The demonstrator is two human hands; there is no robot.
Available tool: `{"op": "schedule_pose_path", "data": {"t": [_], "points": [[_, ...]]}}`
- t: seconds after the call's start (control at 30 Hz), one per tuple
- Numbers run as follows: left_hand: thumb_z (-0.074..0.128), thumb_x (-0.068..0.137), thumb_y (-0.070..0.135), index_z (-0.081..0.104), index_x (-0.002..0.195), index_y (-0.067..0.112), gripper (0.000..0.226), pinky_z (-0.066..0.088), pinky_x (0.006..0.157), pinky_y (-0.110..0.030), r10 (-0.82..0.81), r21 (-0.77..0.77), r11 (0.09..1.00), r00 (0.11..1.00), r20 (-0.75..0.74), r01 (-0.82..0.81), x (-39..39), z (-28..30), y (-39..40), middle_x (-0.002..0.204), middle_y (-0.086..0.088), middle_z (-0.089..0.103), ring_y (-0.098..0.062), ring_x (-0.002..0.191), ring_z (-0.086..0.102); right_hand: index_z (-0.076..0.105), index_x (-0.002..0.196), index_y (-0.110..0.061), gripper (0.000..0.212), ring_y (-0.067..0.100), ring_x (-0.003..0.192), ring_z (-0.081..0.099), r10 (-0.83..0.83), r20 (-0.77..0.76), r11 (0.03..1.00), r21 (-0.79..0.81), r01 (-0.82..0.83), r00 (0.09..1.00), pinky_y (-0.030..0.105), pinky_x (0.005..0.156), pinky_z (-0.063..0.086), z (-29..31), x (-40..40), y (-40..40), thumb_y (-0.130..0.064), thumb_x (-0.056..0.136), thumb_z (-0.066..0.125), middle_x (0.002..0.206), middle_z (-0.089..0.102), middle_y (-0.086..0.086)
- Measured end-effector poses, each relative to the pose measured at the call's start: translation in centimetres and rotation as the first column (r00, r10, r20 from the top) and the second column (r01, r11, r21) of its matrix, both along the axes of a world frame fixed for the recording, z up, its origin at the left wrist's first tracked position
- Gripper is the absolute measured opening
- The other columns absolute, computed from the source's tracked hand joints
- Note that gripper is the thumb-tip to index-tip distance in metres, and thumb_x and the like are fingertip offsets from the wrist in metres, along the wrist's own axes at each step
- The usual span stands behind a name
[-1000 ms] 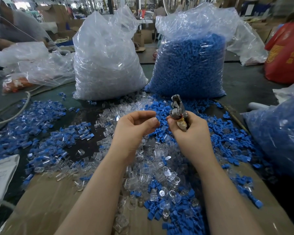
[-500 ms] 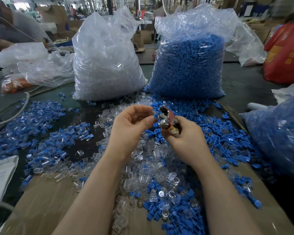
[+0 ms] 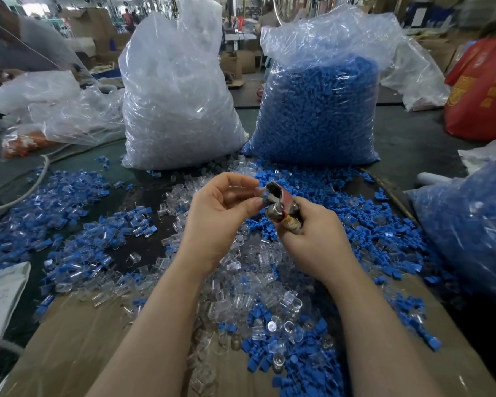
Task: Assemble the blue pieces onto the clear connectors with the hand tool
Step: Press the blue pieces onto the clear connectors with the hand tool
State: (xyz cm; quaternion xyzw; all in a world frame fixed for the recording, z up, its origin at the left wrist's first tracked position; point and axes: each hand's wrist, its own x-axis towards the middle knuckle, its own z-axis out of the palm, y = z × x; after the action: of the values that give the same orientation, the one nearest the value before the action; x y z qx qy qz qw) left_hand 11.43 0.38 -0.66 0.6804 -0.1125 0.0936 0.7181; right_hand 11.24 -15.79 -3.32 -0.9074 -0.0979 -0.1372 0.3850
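Note:
My right hand (image 3: pixel 312 233) grips a small metal hand tool (image 3: pixel 278 202) with a reddish jaw, its head tilted toward the left. My left hand (image 3: pixel 221 207) is raised beside it, thumb and fingers pinching a small clear connector (image 3: pixel 259 191) at the tool's jaw. Whether a blue piece sits in the jaw is hidden. Loose clear connectors (image 3: pixel 255 293) and blue pieces (image 3: pixel 287 356) lie heaped on the table under both hands.
A tall bag of clear connectors (image 3: pixel 175 104) and a bag of blue pieces (image 3: pixel 318 110) stand behind the pile. Joined blue-and-clear parts (image 3: pixel 78 219) spread to the left. Another blue-filled bag (image 3: pixel 476 224) sits right, a red bag (image 3: pixel 481 90) far right, cardboard (image 3: pixel 69 351) in front.
The tool's head has tipped from upright down toward the left, and my left hand's fingertips have closed in on its jaw with the clear connector.

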Motion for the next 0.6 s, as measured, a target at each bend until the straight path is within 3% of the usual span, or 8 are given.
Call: {"op": "schedule_pose_path", "data": {"t": [0.33,0.6], "points": [[0.071,0.08,-0.007,0.066,0.095,0.012,0.025,0.056,0.075,-0.023,-0.004,-0.016,1.0,1.0,-0.011,0.004,0.0,-0.2,-0.1,0.088,-0.002,0.077,-0.013,0.087,0.072,0.061,0.093,-0.022,0.015,0.018,0.061,0.053,-0.015,0.018,0.997,-0.073,0.016,1.0,0.031,0.052,0.035,0.01,-0.05,-0.06,-0.015,0.08,0.056,0.065,0.059,-0.004],[0.071,0.081,-0.005,0.068,0.098,0.013,0.025,0.057,0.077,-0.024,0.004,0.01,1.0,1.0,0.003,-0.004,-0.01,-0.21,0.05,0.09,-0.001,0.076,-0.014,0.088,0.072,0.052,0.082,-0.024,0.013,0.019,0.06,0.05,-0.044,0.049,0.99,-0.13,0.05,0.998,0.03,0.05,0.03,0.03,-0.13,0.16,-0.013,0.078,0.057,0.063,0.054,-0.006]]}}
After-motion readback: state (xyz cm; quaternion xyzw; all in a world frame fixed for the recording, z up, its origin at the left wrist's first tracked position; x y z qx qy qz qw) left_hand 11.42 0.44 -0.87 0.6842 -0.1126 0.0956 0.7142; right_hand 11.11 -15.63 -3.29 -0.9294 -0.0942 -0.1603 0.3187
